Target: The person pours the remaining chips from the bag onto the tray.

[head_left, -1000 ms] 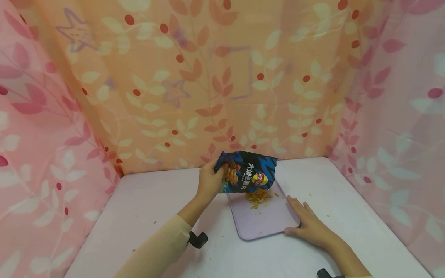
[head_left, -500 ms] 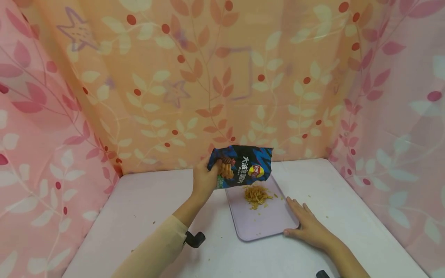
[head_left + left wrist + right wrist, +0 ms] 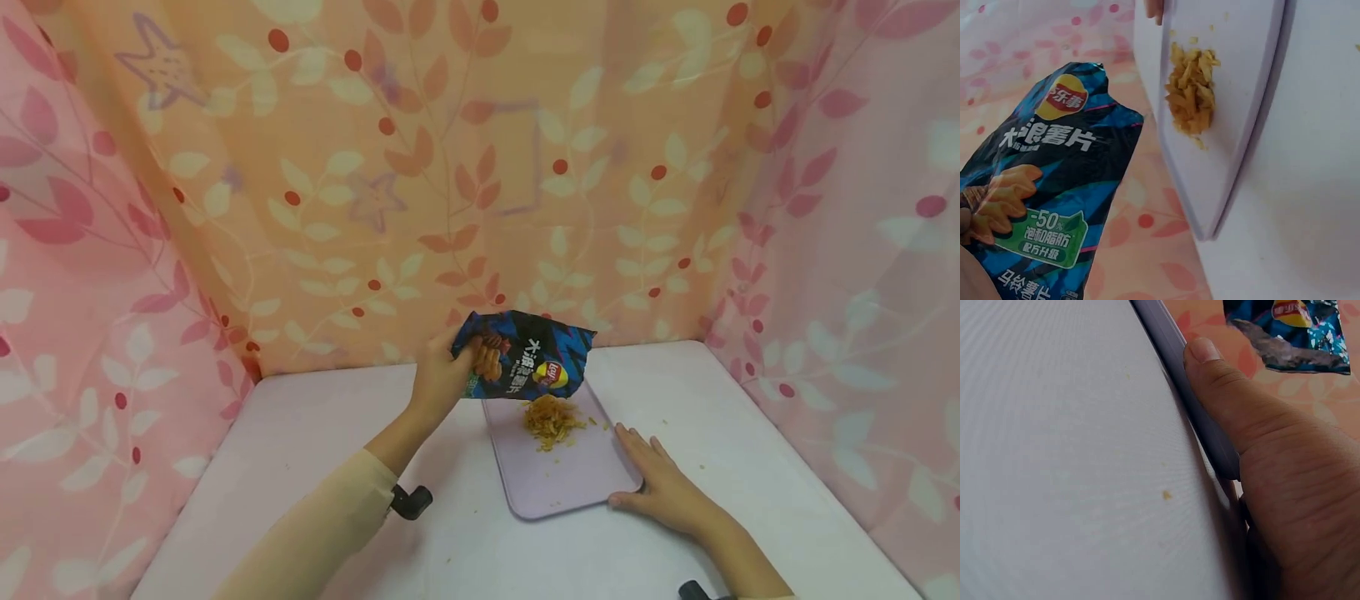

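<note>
My left hand grips the bottom end of a blue and black potato chip bag. The bag is held sideways above the far part of a pale purple tray, its torn end toward the right. Beneath that end lies a heap of broken potato chips on the tray. In the left wrist view the bag looks fairly flat. My right hand rests at the tray's near right corner, fingers straight along the side. In the right wrist view its thumb lies against the tray's edge; its other fingers are hidden.
The tray stands on a white tabletop dotted with small crumbs. Flowered curtains enclose it, an orange one behind and pink ones on both sides. A black wrist mount sits on my left wrist.
My left hand and the bag have lifted and shifted slightly left, the bag tilting a little, so more of the chip heap shows. My right hand stays at the tray's corner.
</note>
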`<state>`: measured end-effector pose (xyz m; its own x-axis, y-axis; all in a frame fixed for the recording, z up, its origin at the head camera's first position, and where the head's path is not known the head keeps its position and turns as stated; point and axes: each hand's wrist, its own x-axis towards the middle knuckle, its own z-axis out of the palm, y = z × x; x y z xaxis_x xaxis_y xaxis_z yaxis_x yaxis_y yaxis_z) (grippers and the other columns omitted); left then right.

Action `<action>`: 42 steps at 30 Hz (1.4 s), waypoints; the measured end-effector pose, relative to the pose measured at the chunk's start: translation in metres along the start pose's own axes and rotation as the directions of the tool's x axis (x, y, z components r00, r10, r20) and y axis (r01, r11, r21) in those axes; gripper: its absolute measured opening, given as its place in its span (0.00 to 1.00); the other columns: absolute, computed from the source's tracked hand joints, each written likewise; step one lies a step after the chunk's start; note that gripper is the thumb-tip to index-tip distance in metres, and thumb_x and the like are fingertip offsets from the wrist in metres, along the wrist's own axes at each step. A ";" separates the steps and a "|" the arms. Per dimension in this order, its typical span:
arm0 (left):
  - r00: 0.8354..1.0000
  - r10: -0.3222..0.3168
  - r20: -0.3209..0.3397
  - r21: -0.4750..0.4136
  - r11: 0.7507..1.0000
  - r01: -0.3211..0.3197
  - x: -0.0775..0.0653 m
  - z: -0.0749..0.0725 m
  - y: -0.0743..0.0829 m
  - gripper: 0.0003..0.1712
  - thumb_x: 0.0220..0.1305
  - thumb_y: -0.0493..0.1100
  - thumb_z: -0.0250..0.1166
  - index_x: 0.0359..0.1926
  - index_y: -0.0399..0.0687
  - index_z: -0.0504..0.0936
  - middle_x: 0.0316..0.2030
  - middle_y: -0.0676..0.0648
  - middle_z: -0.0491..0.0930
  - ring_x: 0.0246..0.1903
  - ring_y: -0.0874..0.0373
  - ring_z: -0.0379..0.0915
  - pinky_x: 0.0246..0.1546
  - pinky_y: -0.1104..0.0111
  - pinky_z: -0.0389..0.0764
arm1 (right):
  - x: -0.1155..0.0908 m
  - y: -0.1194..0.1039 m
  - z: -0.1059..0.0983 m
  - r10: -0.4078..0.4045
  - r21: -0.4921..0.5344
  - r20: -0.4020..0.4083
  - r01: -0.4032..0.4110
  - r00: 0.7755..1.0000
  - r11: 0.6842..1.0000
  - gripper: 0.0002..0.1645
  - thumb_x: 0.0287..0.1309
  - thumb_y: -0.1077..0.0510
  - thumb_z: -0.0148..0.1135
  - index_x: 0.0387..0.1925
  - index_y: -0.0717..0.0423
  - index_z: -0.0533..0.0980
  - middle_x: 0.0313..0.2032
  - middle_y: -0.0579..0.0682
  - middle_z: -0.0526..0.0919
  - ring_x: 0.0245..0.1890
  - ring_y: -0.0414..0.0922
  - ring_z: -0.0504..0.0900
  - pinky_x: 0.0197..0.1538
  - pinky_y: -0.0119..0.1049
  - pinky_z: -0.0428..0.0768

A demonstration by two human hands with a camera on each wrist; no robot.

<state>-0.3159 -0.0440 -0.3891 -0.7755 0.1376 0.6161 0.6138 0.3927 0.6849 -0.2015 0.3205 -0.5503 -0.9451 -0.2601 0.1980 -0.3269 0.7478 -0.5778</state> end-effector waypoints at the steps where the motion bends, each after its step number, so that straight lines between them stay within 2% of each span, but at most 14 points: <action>1: 1.000 0.002 0.017 -0.002 1.000 -0.002 0.001 0.002 0.000 0.09 0.71 0.42 0.66 0.48 0.48 0.88 0.33 0.48 0.85 0.27 0.56 0.72 0.25 0.67 0.74 | 0.000 0.000 -0.001 0.000 -0.007 -0.004 0.000 1.000 1.000 0.69 0.46 0.29 0.75 0.81 0.51 0.52 0.78 0.59 0.57 0.78 0.65 0.51 0.79 0.59 0.37; 4: 0.998 -0.016 0.057 0.005 1.000 0.016 0.000 0.009 0.000 0.14 0.71 0.41 0.66 0.56 0.52 0.87 0.44 0.50 0.88 0.31 0.60 0.78 0.31 0.70 0.79 | 0.001 0.000 -0.002 0.000 -0.006 0.000 0.000 1.000 1.000 0.69 0.46 0.30 0.75 0.81 0.51 0.52 0.78 0.59 0.57 0.78 0.65 0.51 0.78 0.60 0.38; 6: 0.999 -0.032 0.037 -0.008 0.999 0.032 -0.001 0.012 0.001 0.17 0.72 0.42 0.65 0.59 0.54 0.85 0.46 0.50 0.88 0.31 0.60 0.78 0.31 0.69 0.79 | 0.001 -0.001 -0.002 0.004 0.009 0.013 -0.004 1.000 1.000 0.69 0.47 0.30 0.75 0.81 0.51 0.51 0.78 0.59 0.56 0.78 0.65 0.51 0.78 0.61 0.38; 10: 0.997 -0.079 -0.018 -0.043 0.996 0.078 -0.001 0.011 0.005 0.13 0.73 0.44 0.64 0.56 0.54 0.86 0.38 0.48 0.87 0.29 0.56 0.77 0.31 0.63 0.79 | 0.000 -0.002 0.000 0.015 0.024 0.019 -0.015 1.000 1.000 0.69 0.47 0.30 0.75 0.81 0.50 0.51 0.79 0.60 0.56 0.78 0.66 0.50 0.77 0.63 0.38; 13: 0.993 -0.116 0.028 -0.017 0.993 0.116 -0.001 0.010 0.004 0.10 0.73 0.45 0.64 0.51 0.53 0.87 0.37 0.50 0.87 0.31 0.58 0.78 0.36 0.63 0.80 | 0.000 -0.002 0.000 0.014 0.014 0.009 -0.015 1.000 1.000 0.69 0.47 0.30 0.75 0.81 0.49 0.52 0.79 0.60 0.56 0.78 0.66 0.50 0.77 0.64 0.38; 15: 0.991 -0.129 0.048 0.022 0.992 0.128 -0.001 0.008 0.002 0.10 0.73 0.46 0.65 0.50 0.55 0.87 0.34 0.51 0.86 0.28 0.59 0.76 0.32 0.64 0.79 | 0.000 -0.001 0.001 0.009 0.009 0.009 -0.009 1.000 1.000 0.69 0.47 0.30 0.75 0.81 0.49 0.52 0.79 0.60 0.56 0.78 0.67 0.50 0.77 0.64 0.39; 20: 0.997 -0.074 -0.010 0.027 0.997 0.074 0.001 0.004 0.002 0.12 0.73 0.45 0.64 0.54 0.57 0.86 0.28 0.50 0.83 0.18 0.59 0.69 0.20 0.67 0.73 | 0.002 0.000 0.000 0.005 -0.003 0.014 -0.005 1.000 1.000 0.69 0.46 0.30 0.75 0.81 0.50 0.51 0.79 0.59 0.56 0.78 0.66 0.50 0.77 0.63 0.39; 26: 0.992 -0.088 0.085 0.104 0.991 0.079 -0.005 0.011 0.001 0.10 0.72 0.44 0.65 0.51 0.55 0.87 0.34 0.53 0.85 0.24 0.60 0.73 0.25 0.67 0.73 | 0.001 -0.002 0.001 -0.010 -0.012 0.005 0.010 1.000 1.000 0.69 0.46 0.30 0.76 0.81 0.52 0.52 0.78 0.60 0.56 0.77 0.66 0.52 0.78 0.60 0.38; 28: 0.994 -0.074 0.080 0.116 0.991 0.065 -0.007 0.012 0.000 0.11 0.72 0.44 0.65 0.52 0.55 0.87 0.35 0.52 0.86 0.23 0.59 0.72 0.23 0.66 0.72 | 0.000 -0.004 0.002 -0.005 -0.011 0.005 0.005 1.000 1.000 0.70 0.46 0.30 0.76 0.81 0.52 0.52 0.78 0.60 0.56 0.78 0.66 0.52 0.78 0.61 0.38; 30: 0.998 -0.041 0.043 0.113 0.993 0.036 -0.008 0.012 0.001 0.10 0.72 0.44 0.65 0.51 0.54 0.87 0.38 0.52 0.87 0.26 0.60 0.75 0.26 0.66 0.74 | 0.000 -0.004 0.002 -0.003 -0.009 0.005 0.003 1.000 1.000 0.70 0.46 0.30 0.75 0.81 0.53 0.52 0.78 0.60 0.56 0.78 0.66 0.52 0.78 0.62 0.38; 34: 0.999 -0.003 0.037 0.137 0.991 -0.002 -0.009 0.010 0.002 0.06 0.72 0.43 0.64 0.42 0.52 0.87 0.30 0.51 0.84 0.20 0.62 0.70 0.20 0.69 0.70 | -0.001 -0.004 0.003 0.012 0.009 0.015 -0.012 1.000 1.000 0.70 0.47 0.30 0.75 0.81 0.51 0.51 0.79 0.60 0.55 0.78 0.66 0.50 0.77 0.63 0.37; 37: 1.000 -0.011 0.021 0.136 0.991 0.008 -0.009 0.009 0.003 0.06 0.72 0.42 0.64 0.44 0.52 0.86 0.26 0.51 0.81 0.16 0.61 0.64 0.16 0.69 0.65 | -0.001 -0.002 0.003 0.013 0.003 0.020 -0.013 1.000 1.000 0.70 0.47 0.30 0.75 0.81 0.51 0.51 0.79 0.59 0.55 0.78 0.66 0.50 0.77 0.63 0.37; 39: 1.000 -0.012 -0.006 0.128 0.992 0.013 -0.008 0.010 0.004 0.12 0.72 0.42 0.64 0.54 0.53 0.86 0.29 0.51 0.83 0.16 0.60 0.65 0.16 0.69 0.66 | 0.000 0.000 0.003 0.003 -0.015 0.014 -0.003 1.000 1.000 0.70 0.47 0.29 0.74 0.81 0.51 0.51 0.79 0.59 0.55 0.78 0.65 0.50 0.78 0.61 0.38; 42: 0.999 -0.040 0.035 0.142 0.989 0.034 -0.006 0.012 0.006 0.07 0.73 0.43 0.63 0.48 0.52 0.85 0.28 0.51 0.82 0.19 0.60 0.68 0.19 0.68 0.69 | 0.000 0.002 0.003 -0.019 -0.043 -0.001 0.019 1.000 0.999 0.70 0.47 0.29 0.74 0.81 0.52 0.51 0.78 0.59 0.57 0.78 0.64 0.53 0.79 0.55 0.36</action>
<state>-0.3092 -0.0315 -0.3938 -0.8040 0.1538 0.5744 0.5595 0.5225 0.6433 -0.2020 0.3198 -0.5542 -0.9388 -0.2736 0.2092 -0.3442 0.7685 -0.5393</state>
